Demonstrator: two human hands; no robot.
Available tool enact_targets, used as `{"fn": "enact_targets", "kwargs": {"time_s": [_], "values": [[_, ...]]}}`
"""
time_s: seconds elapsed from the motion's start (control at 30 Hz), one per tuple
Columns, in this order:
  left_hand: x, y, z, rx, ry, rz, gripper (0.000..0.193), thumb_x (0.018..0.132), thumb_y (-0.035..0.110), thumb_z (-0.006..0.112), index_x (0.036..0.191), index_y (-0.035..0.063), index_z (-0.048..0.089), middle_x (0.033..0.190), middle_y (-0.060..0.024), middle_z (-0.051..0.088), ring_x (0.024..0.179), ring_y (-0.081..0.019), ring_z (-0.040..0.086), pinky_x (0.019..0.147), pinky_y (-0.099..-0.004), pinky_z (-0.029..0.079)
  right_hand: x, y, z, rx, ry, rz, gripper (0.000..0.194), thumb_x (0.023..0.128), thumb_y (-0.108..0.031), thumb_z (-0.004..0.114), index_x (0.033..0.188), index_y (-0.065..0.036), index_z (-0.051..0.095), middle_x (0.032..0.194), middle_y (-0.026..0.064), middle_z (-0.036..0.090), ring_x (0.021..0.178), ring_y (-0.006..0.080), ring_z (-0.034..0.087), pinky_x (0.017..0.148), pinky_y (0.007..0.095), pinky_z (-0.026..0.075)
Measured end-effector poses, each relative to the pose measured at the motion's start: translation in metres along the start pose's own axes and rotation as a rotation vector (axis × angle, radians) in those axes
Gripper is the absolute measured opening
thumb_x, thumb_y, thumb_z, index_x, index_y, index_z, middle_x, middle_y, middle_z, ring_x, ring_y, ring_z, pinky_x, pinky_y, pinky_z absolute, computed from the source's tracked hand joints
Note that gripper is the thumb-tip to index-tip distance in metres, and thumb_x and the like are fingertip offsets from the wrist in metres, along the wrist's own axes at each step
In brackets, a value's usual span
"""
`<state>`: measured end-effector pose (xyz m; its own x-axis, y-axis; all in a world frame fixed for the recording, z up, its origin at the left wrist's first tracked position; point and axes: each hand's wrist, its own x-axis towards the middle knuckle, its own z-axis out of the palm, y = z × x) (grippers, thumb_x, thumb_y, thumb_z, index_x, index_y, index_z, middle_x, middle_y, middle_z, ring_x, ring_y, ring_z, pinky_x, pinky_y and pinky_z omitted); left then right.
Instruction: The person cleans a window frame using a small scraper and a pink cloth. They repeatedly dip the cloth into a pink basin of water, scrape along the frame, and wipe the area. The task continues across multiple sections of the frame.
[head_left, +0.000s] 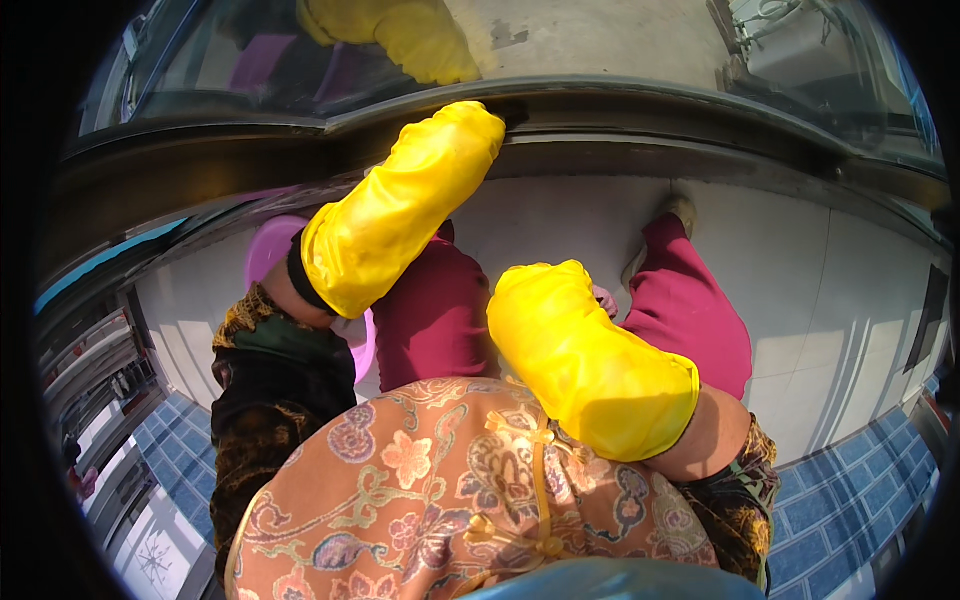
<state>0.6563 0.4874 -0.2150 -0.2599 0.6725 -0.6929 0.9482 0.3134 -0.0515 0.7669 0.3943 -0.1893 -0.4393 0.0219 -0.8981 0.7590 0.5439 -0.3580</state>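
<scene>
A yellow rubber glove covers my left hand (409, 206), which reaches up to the dark metal window frame (600, 112); the fingers are bunched at the frame's inner edge. Whether anything lies under them is hidden. My right hand (581, 352), in a matching glove, is bent in front of my body above my thighs. Its fingers curl away from view, and a bit of purplish cloth (604, 300) shows beside them. Past the frame stands a window pane (585, 45) that reflects a yellow glove.
A pink plastic basin (274, 244) sits on the left, partly behind my left forearm. Pale tiles (780, 270) lie below the frame, with blue brick-patterned tiles (847, 495) at the lower right. A rack-like structure (97, 360) stands at the far left.
</scene>
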Motion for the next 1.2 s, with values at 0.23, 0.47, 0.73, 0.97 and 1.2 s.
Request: {"fn": "enact_targets", "kwargs": {"time_s": [0.23,0.47,0.73,0.97,1.2], "values": [[0.004,0.019,0.010,0.054,0.032,0.152,0.022,0.081,0.019,0.067,0.099,0.0095,0.073,0.094,-0.0111,0.073,0.093,-0.0318,0.070,0.076,-0.0400,0.056,-0.006,0.002,0.009,0.012,0.051,-0.021,0.036,0.057,-0.011,0.086,0.092,-0.009,0.078,0.089,0.0111,0.074,0.084,0.0324,0.072,0.066,0.0492,0.056],[0.006,0.062,0.020,0.183,0.069,0.359,0.042,0.096,0.042,0.046,0.102,0.0088,0.071,0.099,-0.0149,0.071,0.097,-0.0368,0.068,0.083,-0.0438,0.053,-0.016,0.003,0.015,-0.045,0.151,-0.044,0.035,0.057,-0.012,0.086,0.091,-0.008,0.078,0.089,0.0114,0.074,0.084,0.0329,0.072,0.065,0.0498,0.056],[-0.001,0.160,0.031,0.384,0.173,0.653,0.016,0.070,0.010,0.075,0.086,0.0091,0.075,0.088,-0.0120,0.073,0.086,-0.0332,0.071,0.068,-0.0417,0.057,-0.042,0.023,0.073,-0.477,1.052,-0.215,0.014,0.061,-0.019,0.069,0.068,-0.007,0.067,0.064,0.0107,0.058,0.057,0.0272,0.057,0.047,0.0421,0.042],[-0.009,0.240,0.036,0.430,0.216,0.787,0.032,0.063,0.009,0.080,0.094,0.0145,0.078,0.097,-0.0094,0.074,0.093,-0.0326,0.071,0.072,-0.0424,0.057,-0.046,0.030,0.107,-0.514,1.229,-0.229,0.019,0.064,-0.025,0.070,0.066,-0.007,0.066,0.063,0.0114,0.057,0.057,0.0274,0.057,0.048,0.0444,0.042],[-0.007,0.298,0.040,0.373,0.236,0.917,0.031,0.063,0.009,0.080,0.094,0.0128,0.078,0.095,-0.0109,0.073,0.093,-0.0320,0.070,0.071,-0.0415,0.056,-0.021,0.020,0.140,-0.837,1.387,0.036,0.017,0.069,-0.024,0.069,0.069,-0.008,0.065,0.067,0.0111,0.059,0.062,0.0284,0.058,0.057,0.0437,0.046]]}}
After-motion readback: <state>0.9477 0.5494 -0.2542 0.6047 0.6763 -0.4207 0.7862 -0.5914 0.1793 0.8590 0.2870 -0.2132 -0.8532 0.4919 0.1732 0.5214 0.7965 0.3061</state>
